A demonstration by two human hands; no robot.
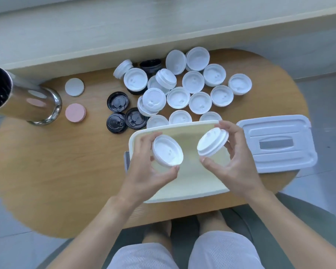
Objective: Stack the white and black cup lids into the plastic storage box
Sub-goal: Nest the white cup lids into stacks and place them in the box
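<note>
White lids gripped, one per hand: left hand (144,167) held hollow-up lid (168,151), right hand (233,162) held dome-up lid (212,141), above storage box (182,126). I judged: match orientation, nest, lower flat.

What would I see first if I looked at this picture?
Two hands, the left hand and the right hand, each hold a white lid over the open storage box in the middle. Behind the box lies a big heap of white lids, with three black lids to its left on the wooden table.
</note>
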